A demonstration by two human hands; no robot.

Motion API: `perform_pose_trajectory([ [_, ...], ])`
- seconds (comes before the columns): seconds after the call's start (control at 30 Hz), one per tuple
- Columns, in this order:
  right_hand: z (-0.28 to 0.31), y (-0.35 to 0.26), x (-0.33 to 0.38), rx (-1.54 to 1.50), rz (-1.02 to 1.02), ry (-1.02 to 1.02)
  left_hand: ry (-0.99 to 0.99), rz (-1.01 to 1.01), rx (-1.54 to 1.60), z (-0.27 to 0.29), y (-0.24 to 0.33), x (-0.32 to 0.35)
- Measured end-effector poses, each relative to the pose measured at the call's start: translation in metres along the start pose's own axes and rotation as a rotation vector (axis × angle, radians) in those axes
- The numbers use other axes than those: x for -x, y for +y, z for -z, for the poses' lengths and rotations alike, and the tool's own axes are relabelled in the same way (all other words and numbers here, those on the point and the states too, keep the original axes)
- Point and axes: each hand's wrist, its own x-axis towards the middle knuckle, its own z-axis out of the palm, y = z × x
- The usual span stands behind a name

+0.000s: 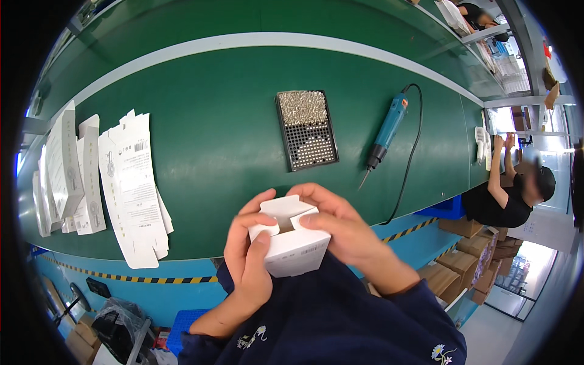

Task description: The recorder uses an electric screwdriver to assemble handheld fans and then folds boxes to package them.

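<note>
Between my two hands is a white cardboard box (295,258), held up at the near edge of the green table. Its end faces me with the flaps partly folded, and a dark gap shows between them. My left hand (248,243) grips the box's left side, thumb and fingers at the left flap. On the right side, my right hand (334,228) wraps the box with its thumb pressing the right flap. Whether anything lies inside the box cannot be made out.
Beyond the box, a black tray (309,155) holds many small screws. To its right lies a teal electric screwdriver (389,125) with a black cable. Flat unfolded white cartons (131,188) and standing white boxes (66,164) are at left. A person (511,191) works at the far right.
</note>
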Motion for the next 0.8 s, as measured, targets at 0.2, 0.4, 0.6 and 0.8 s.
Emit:
perform_pose_trajectory([
  [0.2, 0.013, -0.002, 0.0, 0.135, -0.036, -0.035, -0.207, 0.255, 0.142, 0.009, 0.009, -0.016],
  [0.4, 0.021, -0.006, 0.0, 0.534, 0.211, -0.211, -0.269, 0.042, 0.021, 0.025, 0.005, -0.018],
  [0.6, 0.015, -0.031, 0.007, 0.799, 0.058, -0.3, -0.502, 0.109, -0.296, 0.03, 0.043, -0.021],
  [0.8, 0.02, -0.019, 0.001, 0.654, -0.065, -0.281, -0.429, 0.423, -0.1, 0.026, 0.034, -0.024],
])
